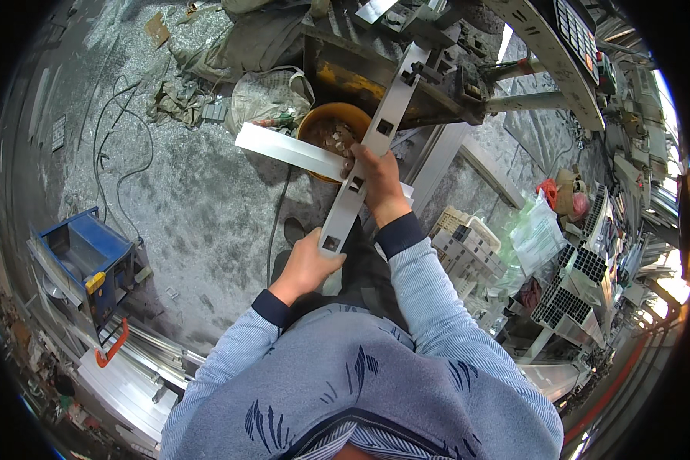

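A long silver metal bar (346, 211) with several square cut-outs slants up and to the right in front of me. My left hand (309, 267) is closed around its near end. Higher up, about mid-length, my right hand (383, 184) grips the same bar with its fingers wrapped around the edge. At the bar's far end sits a dark machine part (426, 73); whether the two touch, I cannot tell. A flat, pale metal strip (284, 149) crosses beneath the bar near my right hand, over a round yellow-orange bucket (303, 126) with scraps inside.
A rusty yellow-and-dark machine (345, 77) stands ahead, with a keypad panel (575, 38) at upper right. To the left is a blue metal machine (92, 241). White plastic crates (468, 245) and clutter lie at right. A cable (149, 146) crosses the floor.
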Action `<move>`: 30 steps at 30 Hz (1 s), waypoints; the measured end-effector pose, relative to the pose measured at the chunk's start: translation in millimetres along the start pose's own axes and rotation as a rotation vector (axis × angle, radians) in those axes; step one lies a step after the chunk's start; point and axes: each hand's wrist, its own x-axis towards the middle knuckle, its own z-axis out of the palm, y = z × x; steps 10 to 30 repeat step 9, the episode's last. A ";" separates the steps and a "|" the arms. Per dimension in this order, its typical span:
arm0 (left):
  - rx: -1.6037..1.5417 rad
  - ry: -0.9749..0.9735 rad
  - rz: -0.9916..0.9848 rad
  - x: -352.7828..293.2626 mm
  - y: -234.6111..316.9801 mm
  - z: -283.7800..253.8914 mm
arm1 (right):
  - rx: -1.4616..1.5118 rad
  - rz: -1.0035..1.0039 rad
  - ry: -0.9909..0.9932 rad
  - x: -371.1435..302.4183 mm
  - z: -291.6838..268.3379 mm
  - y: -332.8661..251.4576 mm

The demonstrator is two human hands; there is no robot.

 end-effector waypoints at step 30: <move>-0.025 -0.039 -0.057 24.5 22.9 1.3 | -0.026 0.001 -0.042 18.9 -2.4 -27.8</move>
